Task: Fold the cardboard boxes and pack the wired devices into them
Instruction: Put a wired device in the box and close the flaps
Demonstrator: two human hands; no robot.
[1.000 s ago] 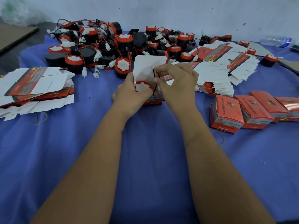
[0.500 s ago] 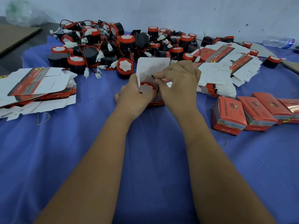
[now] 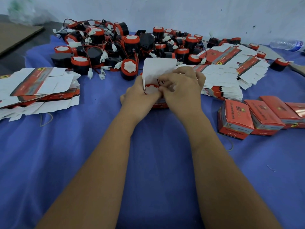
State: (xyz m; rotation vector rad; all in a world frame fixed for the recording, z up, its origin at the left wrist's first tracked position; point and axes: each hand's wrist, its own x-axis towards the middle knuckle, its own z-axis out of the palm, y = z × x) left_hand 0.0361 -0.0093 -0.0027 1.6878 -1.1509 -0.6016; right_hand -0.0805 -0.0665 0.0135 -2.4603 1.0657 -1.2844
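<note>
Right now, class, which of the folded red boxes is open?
The box held between the left hand and right hand: its white flap stands up. Those in the row at right are closed.

blue cloth [image 3: 82, 162] | plastic bottle [image 3: 287, 44] far right | white wall [image 3: 198, 14]

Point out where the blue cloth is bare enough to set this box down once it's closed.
Bare blue cloth lies near you, either side of the forearms: below the stack of flat cartons on the left, and below the row of packed boxes on the right. The far side is crowded by the heap of wired devices and more flat cartons.
</note>
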